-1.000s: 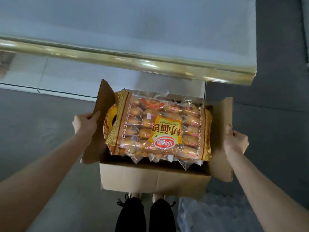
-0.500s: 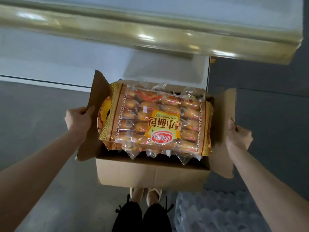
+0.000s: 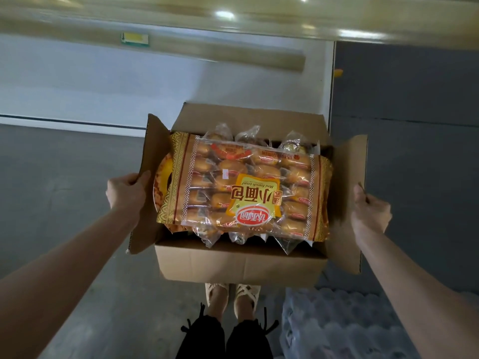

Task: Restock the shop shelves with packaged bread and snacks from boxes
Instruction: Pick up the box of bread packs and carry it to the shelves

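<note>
The box (image 3: pixel 238 265) is off the floor (image 3: pixel 64 177), carried in front of the person and above their shoes (image 3: pixel 233 294), just as it is a second earlier. The left hand (image 3: pixel 127 193) grips the edge of the left flap (image 3: pixel 153 151), thumb on the inner face. The right hand (image 3: pixel 370 216) is curled round the edge of the right flap (image 3: pixel 347 203). Neither grip changes across the three moments.

What changes is the setting around the box. The gold rail (image 3: pixel 233 14) of the shelf (image 3: pixel 103 81) slides from mid-picture to the very top edge and blurs. More of the white shelf below it comes into view, along with a small price tag (image 3: pixel 134 38). The far wall of the box, hidden before, now shows too. This suggests the head is tipping down or the box is coming lower in front of the shelf; I cannot tell which.

The big bread pack (image 3: pixel 248 193) lies flat on top of the open box and has not shifted. Smaller wrapped packs poke out beneath it at the near and far edges.

Nothing is on the shelf yet. The box probably needs setting down near the shelf's foot, which would free both hands. A pale wrapped bundle (image 3: pixel 350 325) lies on the floor to the right of the shoes and could get in the way.
</note>
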A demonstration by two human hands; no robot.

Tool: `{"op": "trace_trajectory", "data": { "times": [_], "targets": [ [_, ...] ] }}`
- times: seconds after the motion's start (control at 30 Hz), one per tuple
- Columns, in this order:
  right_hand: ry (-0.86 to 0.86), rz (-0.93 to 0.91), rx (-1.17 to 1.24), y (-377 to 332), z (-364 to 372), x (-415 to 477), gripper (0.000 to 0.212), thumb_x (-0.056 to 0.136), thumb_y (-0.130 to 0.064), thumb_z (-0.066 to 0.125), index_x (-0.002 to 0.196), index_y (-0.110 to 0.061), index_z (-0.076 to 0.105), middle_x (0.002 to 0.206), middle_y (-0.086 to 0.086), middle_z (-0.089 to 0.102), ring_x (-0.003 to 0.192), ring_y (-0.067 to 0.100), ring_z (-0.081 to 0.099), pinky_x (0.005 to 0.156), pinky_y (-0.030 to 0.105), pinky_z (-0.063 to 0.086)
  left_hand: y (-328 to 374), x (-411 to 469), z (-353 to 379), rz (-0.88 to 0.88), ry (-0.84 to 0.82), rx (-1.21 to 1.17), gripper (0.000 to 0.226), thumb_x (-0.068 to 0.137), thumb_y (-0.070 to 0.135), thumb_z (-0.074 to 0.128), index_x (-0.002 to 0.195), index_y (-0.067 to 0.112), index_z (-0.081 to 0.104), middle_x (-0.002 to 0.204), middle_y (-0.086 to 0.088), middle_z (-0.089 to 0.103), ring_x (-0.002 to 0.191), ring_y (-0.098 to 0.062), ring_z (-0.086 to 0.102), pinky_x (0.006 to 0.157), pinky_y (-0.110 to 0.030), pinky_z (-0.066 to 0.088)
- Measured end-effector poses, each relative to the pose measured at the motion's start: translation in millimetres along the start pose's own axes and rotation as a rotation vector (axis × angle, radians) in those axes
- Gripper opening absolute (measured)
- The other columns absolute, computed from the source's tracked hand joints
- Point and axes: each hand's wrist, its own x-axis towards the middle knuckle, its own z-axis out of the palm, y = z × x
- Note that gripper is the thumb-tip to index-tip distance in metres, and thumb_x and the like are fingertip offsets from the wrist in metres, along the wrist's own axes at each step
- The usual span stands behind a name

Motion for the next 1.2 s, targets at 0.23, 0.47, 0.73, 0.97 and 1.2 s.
{"op": "trace_trajectory", "data": {
  "times": [0.23, 0.47, 0.73, 0.97, 1.2],
  "targets": [
    [0.011, 0.023, 0.030, 13, 20, 22, 0.052, 0.097, -0.031, 0.055, 0.053, -0.009, 0.038, 0.054, 0.005, 0.037, 0.048, 0.014, 0.035, 0.052, 0.028, 0.037, -13, 15, 24, -0.045, -0.027, -0.091, 0.019, 0.088, 0.025, 0.069, 0.100, 0.011, 0.072, 0.076, -0.005, 0.065, 0.078, -0.026, 0.064, 0.080, -0.043, 0.056],
    [-0.020, 0.045, 0.048, 29, 34, 31, 0.050, 0.098, -0.030, 0.055, 0.055, -0.009, 0.039, 0.055, 0.004, 0.037, 0.048, 0.013, 0.034, 0.051, 0.024, 0.036, -30, 25, 38, -0.091, -0.061, -0.137, 0.006, 0.086, 0.026, 0.072, 0.088, 0.021, 0.070, 0.082, -0.006, 0.069, 0.089, -0.032, 0.069, 0.085, -0.051, 0.056],
    [-0.018, 0.030, 0.068, 37, 48, 41, 0.052, 0.098, -0.030, 0.055, 0.053, -0.010, 0.037, 0.053, 0.003, 0.033, 0.042, 0.009, 0.030, 0.048, 0.024, 0.032, -37, 33, 51, -0.135, -0.071, -0.187, 0.029, 0.087, 0.022, 0.071, 0.114, 0.010, 0.068, 0.089, -0.007, 0.068, 0.086, -0.027, 0.068, 0.087, -0.047, 0.056],
    [-0.016, 0.032, 0.071, 45, 54, 44, 0.052, 0.097, -0.031, 0.056, 0.054, -0.009, 0.035, 0.053, 0.005, 0.032, 0.046, 0.013, 0.029, 0.050, 0.025, 0.033, -37, 36, 51, -0.136, -0.078, -0.200, 0.026, 0.088, 0.022, 0.070, 0.113, 0.013, 0.068, 0.083, -0.003, 0.067, 0.087, -0.028, 0.068, 0.087, -0.047, 0.055],
    [-0.030, 0.046, 0.061, 57, 53, 45, 0.054, 0.097, -0.034, 0.055, 0.055, -0.010, 0.031, 0.053, 0.005, 0.028, 0.047, 0.015, 0.027, 0.050, 0.027, 0.031, -41, 26, 52, -0.154, -0.117, -0.244, 0.015, 0.090, 0.021, 0.067, 0.104, 0.016, 0.065, 0.081, -0.002, 0.066, 0.072, -0.018, 0.064, 0.084, -0.041, 0.056]
  ]
}}
